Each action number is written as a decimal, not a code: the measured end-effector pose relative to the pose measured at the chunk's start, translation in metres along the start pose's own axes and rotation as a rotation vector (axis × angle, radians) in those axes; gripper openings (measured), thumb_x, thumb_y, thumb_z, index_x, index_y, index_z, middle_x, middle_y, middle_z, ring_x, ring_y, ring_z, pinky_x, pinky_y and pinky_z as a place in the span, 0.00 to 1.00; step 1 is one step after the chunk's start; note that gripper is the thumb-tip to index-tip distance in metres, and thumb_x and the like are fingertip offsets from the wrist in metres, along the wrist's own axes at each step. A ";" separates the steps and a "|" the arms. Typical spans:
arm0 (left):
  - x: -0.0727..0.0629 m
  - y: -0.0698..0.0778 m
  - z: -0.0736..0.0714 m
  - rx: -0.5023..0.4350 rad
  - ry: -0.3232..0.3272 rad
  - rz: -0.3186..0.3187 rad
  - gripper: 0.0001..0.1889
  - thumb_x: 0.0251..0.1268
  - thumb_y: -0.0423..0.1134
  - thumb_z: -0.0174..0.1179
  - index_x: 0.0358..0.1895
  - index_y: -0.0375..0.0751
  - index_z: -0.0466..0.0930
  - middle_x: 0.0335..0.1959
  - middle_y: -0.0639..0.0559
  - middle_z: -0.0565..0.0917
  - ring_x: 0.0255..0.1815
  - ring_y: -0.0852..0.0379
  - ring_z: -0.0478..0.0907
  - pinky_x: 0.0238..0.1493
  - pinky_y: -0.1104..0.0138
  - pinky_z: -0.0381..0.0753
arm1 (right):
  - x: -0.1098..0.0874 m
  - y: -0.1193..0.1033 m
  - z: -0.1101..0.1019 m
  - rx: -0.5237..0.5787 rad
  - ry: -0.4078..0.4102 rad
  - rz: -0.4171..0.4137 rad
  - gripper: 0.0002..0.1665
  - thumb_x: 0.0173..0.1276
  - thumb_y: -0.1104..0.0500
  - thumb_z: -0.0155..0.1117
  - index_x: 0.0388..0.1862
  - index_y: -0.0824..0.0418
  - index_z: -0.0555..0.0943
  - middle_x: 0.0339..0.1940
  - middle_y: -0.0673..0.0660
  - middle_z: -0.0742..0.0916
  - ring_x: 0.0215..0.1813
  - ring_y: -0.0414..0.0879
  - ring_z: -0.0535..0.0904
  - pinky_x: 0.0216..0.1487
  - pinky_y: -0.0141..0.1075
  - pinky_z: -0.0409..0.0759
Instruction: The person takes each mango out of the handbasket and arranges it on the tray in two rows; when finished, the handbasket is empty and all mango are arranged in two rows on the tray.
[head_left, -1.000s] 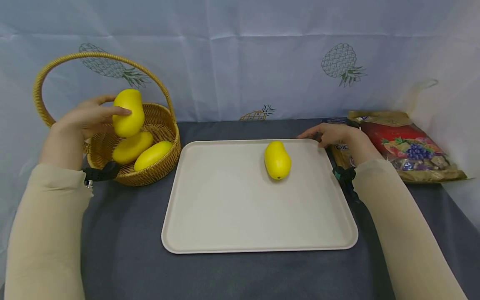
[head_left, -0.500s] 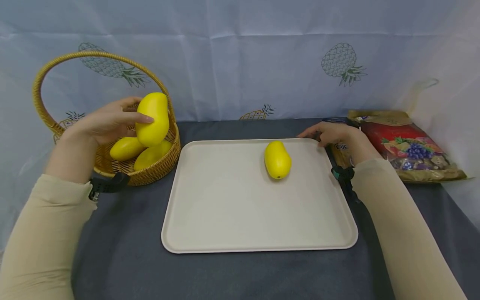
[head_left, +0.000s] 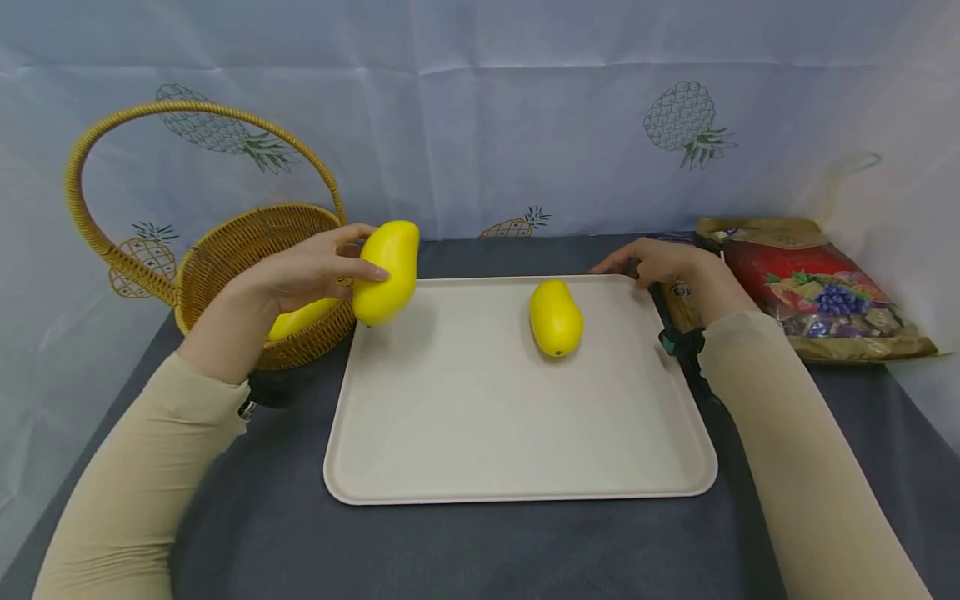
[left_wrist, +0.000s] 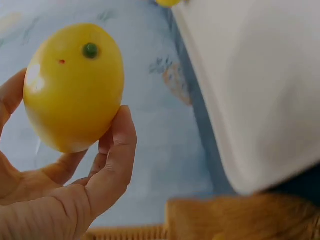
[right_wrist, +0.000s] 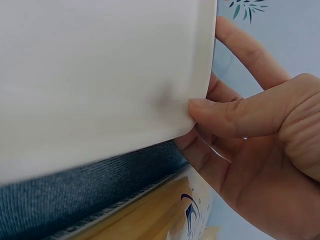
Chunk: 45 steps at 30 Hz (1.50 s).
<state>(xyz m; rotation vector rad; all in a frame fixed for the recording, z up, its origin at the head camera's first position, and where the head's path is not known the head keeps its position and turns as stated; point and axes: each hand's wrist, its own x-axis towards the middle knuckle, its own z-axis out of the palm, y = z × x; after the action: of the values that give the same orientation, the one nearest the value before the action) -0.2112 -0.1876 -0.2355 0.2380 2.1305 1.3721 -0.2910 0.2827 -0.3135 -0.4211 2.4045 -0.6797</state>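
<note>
My left hand grips a yellow mango between thumb and fingers, above the left back corner of the cream tray. In the left wrist view this mango shows a green stem spot and a small red mark. A second mango lies on the tray, right of its middle. Behind my left wrist, the wicker basket holds more yellow mangoes, mostly hidden by the hand. My right hand pinches the tray's right back corner, thumb on top of the rim in the right wrist view.
The basket's tall arched handle rises at the left. Right of the tray lie a red and gold snack bag and a brownish package partly behind the right hand. A pineapple-print cloth hangs behind the dark tabletop.
My left hand has carried the mango rightward and forward out from above the basket to over the tray's left edge. My right hand stays at the tray's corner.
</note>
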 end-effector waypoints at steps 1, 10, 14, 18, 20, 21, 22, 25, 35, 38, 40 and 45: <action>0.004 0.000 0.007 -0.010 -0.009 -0.006 0.41 0.68 0.40 0.60 0.78 0.47 0.47 0.71 0.40 0.63 0.59 0.51 0.76 0.61 0.56 0.81 | 0.000 0.000 0.000 0.006 -0.001 0.001 0.45 0.53 0.85 0.51 0.70 0.57 0.74 0.59 0.67 0.79 0.46 0.54 0.74 0.41 0.38 0.79; 0.044 -0.004 0.061 -0.073 0.002 -0.054 0.41 0.67 0.43 0.61 0.77 0.46 0.48 0.71 0.39 0.64 0.69 0.41 0.68 0.72 0.46 0.70 | 0.001 0.004 0.001 0.032 -0.007 0.010 0.45 0.53 0.85 0.51 0.69 0.57 0.74 0.62 0.67 0.78 0.48 0.54 0.76 0.43 0.38 0.82; 0.057 -0.006 0.080 -0.109 0.030 -0.085 0.39 0.66 0.45 0.63 0.75 0.47 0.52 0.69 0.42 0.67 0.66 0.43 0.70 0.71 0.49 0.72 | 0.002 0.006 0.000 0.033 -0.011 0.012 0.45 0.54 0.85 0.53 0.69 0.57 0.74 0.64 0.67 0.78 0.52 0.56 0.77 0.46 0.40 0.84; 0.069 -0.006 0.095 -0.130 0.045 -0.120 0.40 0.65 0.45 0.64 0.75 0.47 0.52 0.69 0.42 0.67 0.67 0.44 0.70 0.70 0.50 0.74 | 0.002 0.008 0.000 0.021 -0.012 0.003 0.44 0.55 0.84 0.54 0.69 0.57 0.74 0.64 0.67 0.77 0.55 0.56 0.76 0.50 0.42 0.84; 0.075 -0.007 0.101 -0.129 0.051 -0.135 0.41 0.64 0.45 0.65 0.76 0.46 0.52 0.69 0.42 0.67 0.67 0.44 0.70 0.70 0.51 0.75 | 0.002 0.009 0.000 0.022 -0.013 -0.001 0.43 0.55 0.84 0.55 0.69 0.57 0.74 0.64 0.67 0.78 0.55 0.56 0.76 0.50 0.41 0.84; 0.077 -0.007 0.104 -0.125 0.051 -0.138 0.41 0.64 0.45 0.65 0.76 0.45 0.52 0.69 0.41 0.66 0.67 0.44 0.70 0.69 0.51 0.75 | 0.001 0.009 0.000 0.023 -0.014 -0.003 0.43 0.55 0.84 0.55 0.69 0.57 0.74 0.64 0.67 0.78 0.54 0.56 0.76 0.49 0.41 0.83; 0.080 -0.008 0.106 -0.121 0.054 -0.144 0.42 0.64 0.45 0.66 0.76 0.45 0.52 0.69 0.42 0.66 0.67 0.44 0.70 0.69 0.51 0.76 | 0.001 0.009 0.000 0.022 -0.014 -0.006 0.43 0.56 0.83 0.55 0.69 0.57 0.74 0.64 0.67 0.78 0.54 0.55 0.76 0.49 0.40 0.83; 0.086 -0.009 0.112 -0.102 0.055 -0.154 0.42 0.63 0.45 0.66 0.76 0.44 0.52 0.69 0.41 0.67 0.67 0.44 0.72 0.69 0.52 0.76 | 0.001 0.009 0.000 0.030 -0.015 -0.007 0.43 0.56 0.84 0.54 0.69 0.57 0.74 0.63 0.67 0.79 0.51 0.54 0.76 0.47 0.39 0.83; 0.099 -0.013 0.126 -0.022 0.092 -0.166 0.48 0.60 0.48 0.69 0.78 0.44 0.49 0.73 0.44 0.64 0.69 0.46 0.72 0.70 0.54 0.75 | 0.001 0.008 -0.002 0.010 -0.010 -0.017 0.43 0.55 0.84 0.54 0.69 0.58 0.74 0.65 0.68 0.77 0.57 0.59 0.76 0.51 0.42 0.83; 0.101 -0.014 0.129 -0.006 0.115 -0.166 0.47 0.60 0.48 0.69 0.78 0.45 0.50 0.73 0.45 0.64 0.68 0.47 0.73 0.68 0.55 0.77 | 0.000 0.008 -0.002 -0.008 -0.003 -0.025 0.43 0.55 0.84 0.55 0.69 0.57 0.75 0.66 0.68 0.76 0.61 0.61 0.74 0.54 0.45 0.84; 0.101 -0.014 0.130 -0.003 0.123 -0.161 0.47 0.60 0.49 0.69 0.78 0.46 0.51 0.73 0.45 0.65 0.66 0.47 0.74 0.66 0.55 0.78 | 0.000 0.007 -0.001 -0.005 -0.001 -0.023 0.43 0.55 0.84 0.54 0.69 0.57 0.75 0.66 0.68 0.76 0.60 0.60 0.75 0.53 0.45 0.84; 0.100 -0.015 0.130 0.006 0.117 -0.133 0.43 0.62 0.50 0.67 0.77 0.47 0.56 0.69 0.46 0.70 0.60 0.48 0.78 0.58 0.59 0.84 | 0.000 0.007 -0.002 -0.006 -0.009 -0.028 0.44 0.55 0.84 0.55 0.70 0.58 0.73 0.67 0.70 0.75 0.58 0.60 0.74 0.49 0.42 0.83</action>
<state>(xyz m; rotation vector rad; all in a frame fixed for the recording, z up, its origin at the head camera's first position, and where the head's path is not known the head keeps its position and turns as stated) -0.2170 -0.0497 -0.3250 0.0175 2.2029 1.3320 -0.2930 0.2893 -0.3160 -0.4601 2.3970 -0.6814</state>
